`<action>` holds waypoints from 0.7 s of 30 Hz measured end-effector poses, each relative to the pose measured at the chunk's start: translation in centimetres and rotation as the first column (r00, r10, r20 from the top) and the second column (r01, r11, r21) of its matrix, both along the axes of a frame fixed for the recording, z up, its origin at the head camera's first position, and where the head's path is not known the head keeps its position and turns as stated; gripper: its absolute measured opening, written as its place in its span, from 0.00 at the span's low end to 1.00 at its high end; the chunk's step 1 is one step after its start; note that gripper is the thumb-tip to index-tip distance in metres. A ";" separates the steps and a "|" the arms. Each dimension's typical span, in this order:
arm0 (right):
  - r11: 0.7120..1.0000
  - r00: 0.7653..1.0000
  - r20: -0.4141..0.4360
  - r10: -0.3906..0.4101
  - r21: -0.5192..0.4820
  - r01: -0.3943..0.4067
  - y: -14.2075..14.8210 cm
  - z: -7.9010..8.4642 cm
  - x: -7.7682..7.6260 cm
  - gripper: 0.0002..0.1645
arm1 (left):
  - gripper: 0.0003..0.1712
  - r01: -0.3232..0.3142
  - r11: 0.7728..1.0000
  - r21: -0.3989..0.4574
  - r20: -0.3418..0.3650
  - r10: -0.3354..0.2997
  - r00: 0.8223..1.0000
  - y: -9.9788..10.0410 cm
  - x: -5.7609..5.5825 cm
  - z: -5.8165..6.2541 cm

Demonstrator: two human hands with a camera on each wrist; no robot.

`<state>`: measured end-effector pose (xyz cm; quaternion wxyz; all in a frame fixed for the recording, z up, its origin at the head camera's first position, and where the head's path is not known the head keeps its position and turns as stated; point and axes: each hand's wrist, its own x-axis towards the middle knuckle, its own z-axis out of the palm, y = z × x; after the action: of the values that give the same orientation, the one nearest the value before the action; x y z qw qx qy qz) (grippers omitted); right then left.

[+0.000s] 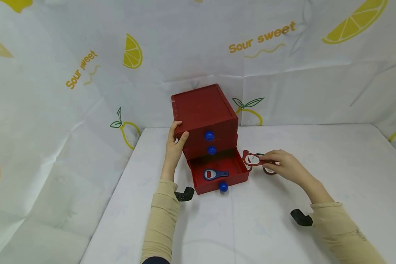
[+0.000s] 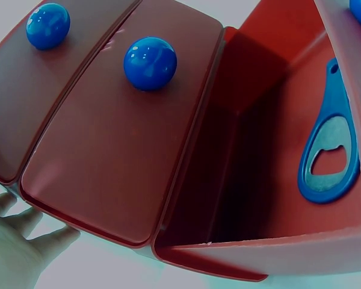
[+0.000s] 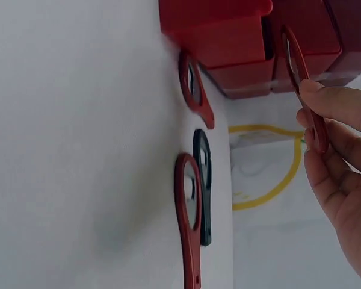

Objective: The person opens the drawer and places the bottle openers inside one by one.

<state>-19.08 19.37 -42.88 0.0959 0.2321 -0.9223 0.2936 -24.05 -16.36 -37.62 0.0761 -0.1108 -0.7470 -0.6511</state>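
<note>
My left hand (image 1: 174, 152) rests against the left front corner of a red drawer cabinet (image 1: 202, 106), its fingers along the side in the left wrist view. The bottom drawer (image 1: 222, 161) is pulled out, and a blue bottle opener (image 2: 332, 99) lies in it. With thumb and fingertips my right hand (image 1: 286, 167) pinches the handle of a red bottle opener (image 3: 317, 126), its head overlapping the drawer's right rim in the head view. Beneath this hand, two more red bottle openers and a dark one (image 3: 207, 198) lie on the table beside the cabinet.
Two upper drawers with blue knobs (image 1: 209, 136) are closed. The white table (image 1: 283, 234) meets a white backdrop (image 1: 184, 44) printed with lemons and lettering behind the cabinet. A black device (image 1: 184, 194) sits at each wrist.
</note>
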 end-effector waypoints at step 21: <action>0.966 0.962 0.111 0.248 0.046 -0.254 -10.5 -0.5 -3.6 0.12 | 0.26 -0.007 1.000 0.002 0.001 0.007 1.000 -0.1 0.1 -0.1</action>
<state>-22.65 8.86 -43.39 0.0027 0.3342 -0.8976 0.2874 -23.99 -16.49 -37.69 0.0782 -0.1079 -0.7467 -0.6517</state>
